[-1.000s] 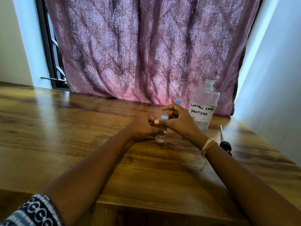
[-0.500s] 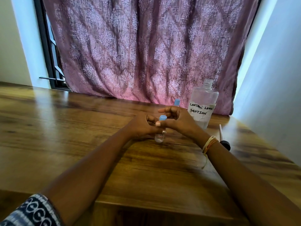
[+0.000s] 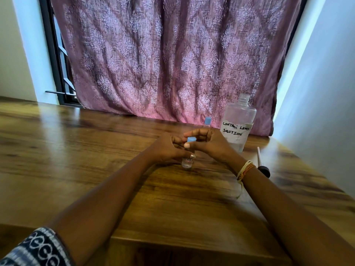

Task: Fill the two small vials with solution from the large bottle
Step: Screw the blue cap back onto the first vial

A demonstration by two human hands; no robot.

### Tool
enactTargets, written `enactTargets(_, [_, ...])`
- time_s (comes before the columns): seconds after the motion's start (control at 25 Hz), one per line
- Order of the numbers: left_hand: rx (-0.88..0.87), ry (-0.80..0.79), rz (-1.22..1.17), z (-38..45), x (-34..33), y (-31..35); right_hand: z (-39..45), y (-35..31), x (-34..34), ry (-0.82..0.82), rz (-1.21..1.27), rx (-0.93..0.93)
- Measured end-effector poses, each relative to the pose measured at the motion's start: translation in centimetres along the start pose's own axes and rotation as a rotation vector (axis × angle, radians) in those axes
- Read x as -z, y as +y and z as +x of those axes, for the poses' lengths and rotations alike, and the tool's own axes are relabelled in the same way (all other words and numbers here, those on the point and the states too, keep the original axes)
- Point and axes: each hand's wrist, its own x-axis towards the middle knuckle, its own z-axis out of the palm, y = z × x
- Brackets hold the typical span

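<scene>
Wooden table under a mauve curtain carries my work. My left hand curls round the near vial, pinning it upright on the wood so it can't twist, while my right hand pinches its blue cap between thumb and fingers. Just beyond my right fingers stand the second vial and, to its right, the uncapped large bottle; a dropper lies right of my wrist.

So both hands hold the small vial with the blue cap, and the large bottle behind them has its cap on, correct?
Not quite. In the head view the large bottle has no cap; its threaded neck is bare. The rest holds: the left hand and right hand hold the small vial with the blue cap.
</scene>
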Motion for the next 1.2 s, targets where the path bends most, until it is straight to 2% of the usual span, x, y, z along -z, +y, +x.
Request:
enactTargets(0.08, [-0.003,-0.015,-0.031,-0.2,0.0,0.1,0.0,-0.1,0.3,-0.091,0.004,0.013])
enactTargets(0.16, [0.001,-0.007,-0.040,-0.3,-0.1,0.2,-0.1,-0.2,0.5,-0.117,0.023,0.018])
enactTargets(0.36, [0.084,-0.018,-0.144,-0.3,-0.1,0.1,-0.4,0.2,0.1,0.001,0.018,0.019])
enactTargets(0.64, [0.063,0.049,-0.072,-0.1,-0.1,-0.2,-0.6,0.1,-1.7,0.181,0.000,0.061])
enactTargets(0.8, [0.100,0.071,-0.109,-0.4,0.4,0.0,-0.7,0.2,-1.5,0.088,-0.009,-0.021])
enactTargets(0.88, [0.084,0.122,-0.046,-0.3,0.6,-0.2,-1.0,0.8,-1.6,0.032,0.013,-0.093])
enactTargets(1.2, [0.104,0.247,0.092,0.4,1.7,-0.8,0.9,2.6,-3.9,0.112,-0.340,-0.079])
